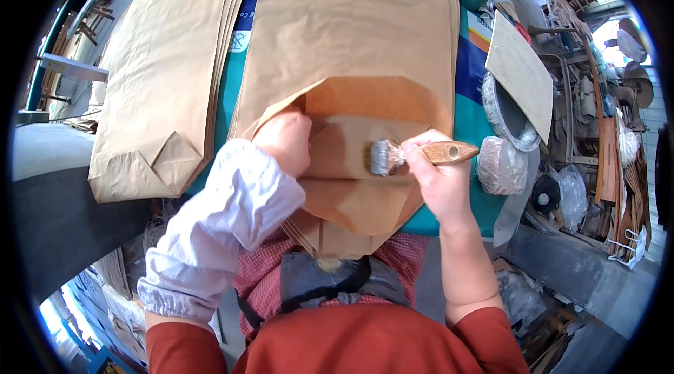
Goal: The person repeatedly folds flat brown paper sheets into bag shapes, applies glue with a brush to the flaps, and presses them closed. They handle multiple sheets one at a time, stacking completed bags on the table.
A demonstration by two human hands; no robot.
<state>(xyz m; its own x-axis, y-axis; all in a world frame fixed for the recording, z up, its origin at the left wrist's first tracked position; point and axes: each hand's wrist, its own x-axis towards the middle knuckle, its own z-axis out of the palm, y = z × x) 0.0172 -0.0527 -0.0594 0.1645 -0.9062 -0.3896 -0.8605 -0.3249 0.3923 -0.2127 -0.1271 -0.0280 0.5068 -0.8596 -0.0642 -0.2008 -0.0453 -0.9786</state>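
A stack of large brown paper bags [358,23] lies before me, the top one with its near end spread out and folded open. My right hand [439,167] grips the wooden handle of a flat paintbrush [387,157], whose bristles touch the paper inside the opened end. A darker, damp-looking patch shows around the bristles. At the left of the opening, my left hand [286,141] is closed at the raised paper edge; its fingertips are partly hidden, but it seems to hold the paper flap.
A second stack of brown paper bags [168,58], with folded ends, lies at the left. Teal printed sheeting [474,125] covers the table. At the right stand a bucket [502,111] with a pale board [519,72] leaning on it, and a plastic-wrapped bundle [501,167].
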